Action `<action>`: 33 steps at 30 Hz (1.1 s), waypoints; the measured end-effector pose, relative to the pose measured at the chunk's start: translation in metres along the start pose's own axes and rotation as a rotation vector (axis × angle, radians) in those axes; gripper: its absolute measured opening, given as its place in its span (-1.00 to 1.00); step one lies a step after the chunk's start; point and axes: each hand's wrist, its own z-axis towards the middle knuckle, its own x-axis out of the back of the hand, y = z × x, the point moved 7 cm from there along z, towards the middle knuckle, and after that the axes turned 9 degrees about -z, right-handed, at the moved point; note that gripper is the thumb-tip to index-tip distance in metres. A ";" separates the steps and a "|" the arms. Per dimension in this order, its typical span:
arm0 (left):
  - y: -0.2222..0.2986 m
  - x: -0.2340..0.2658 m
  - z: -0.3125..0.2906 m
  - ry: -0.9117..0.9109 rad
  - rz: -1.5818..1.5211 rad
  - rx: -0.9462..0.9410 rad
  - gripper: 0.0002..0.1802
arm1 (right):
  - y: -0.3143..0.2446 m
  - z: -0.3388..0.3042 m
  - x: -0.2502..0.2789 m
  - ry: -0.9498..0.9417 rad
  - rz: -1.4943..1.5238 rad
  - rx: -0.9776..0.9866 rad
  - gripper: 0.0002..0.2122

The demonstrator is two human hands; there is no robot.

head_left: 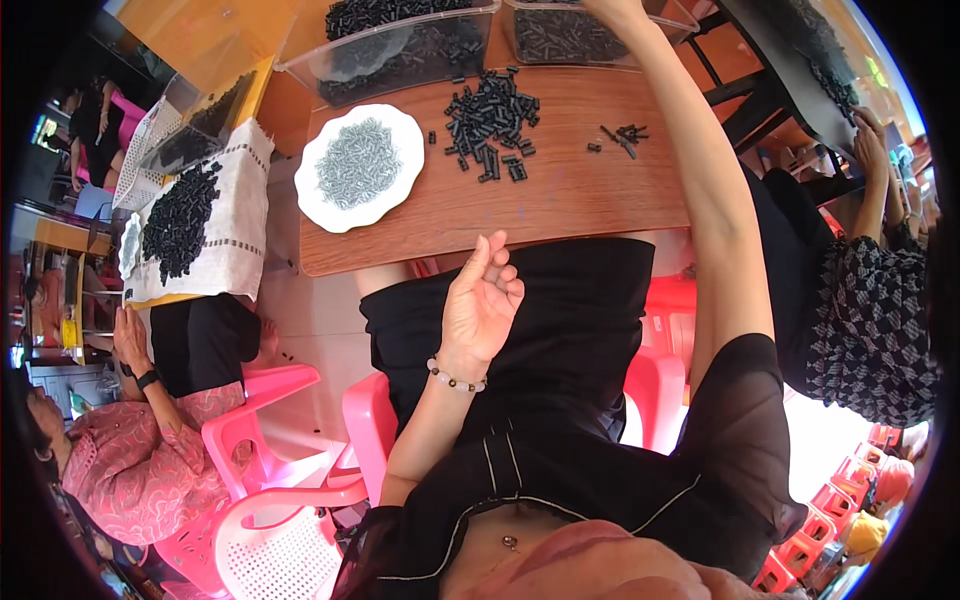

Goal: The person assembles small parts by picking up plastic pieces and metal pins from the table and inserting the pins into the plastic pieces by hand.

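Note:
My left hand (482, 308) is raised over my lap, palm up, just off the table's near edge. Its fingers are curled in with the thumb against the index finger; anything held between them is too small or hidden to make out. My right arm stretches far forward, and my right hand (612, 12) is over the right clear bin (575, 52) of small black tubes, its fingers cut off by the upper edge. On the table lie a pile of short black tubes (490, 118), a white scalloped plate (408, 150) of small clear pieces, and several thin dark pieces (627, 138).
Another clear bin (400, 70) of black parts stands at the far side of the wooden table (580, 200). At left, a person (150, 460) sits by a cloth (250, 165) with black tubes. Another person (870, 320) works at right. Pink chairs (365, 430) surround me.

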 end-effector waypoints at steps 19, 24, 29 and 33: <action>0.024 0.028 0.008 0.058 -0.098 -0.044 -0.82 | -0.112 -0.151 -0.068 -0.362 0.206 0.347 -0.82; 0.028 0.033 0.006 0.084 -0.070 -0.054 -0.82 | -0.111 -0.155 -0.079 -0.396 0.197 0.293 -0.84; 0.030 0.033 0.008 0.093 -0.015 -0.067 -0.81 | -0.113 -0.155 -0.078 -0.414 0.269 0.242 -0.87; 0.038 0.025 0.003 0.096 0.041 -0.112 -0.75 | -0.131 -0.151 -0.053 -0.544 0.472 0.031 -0.87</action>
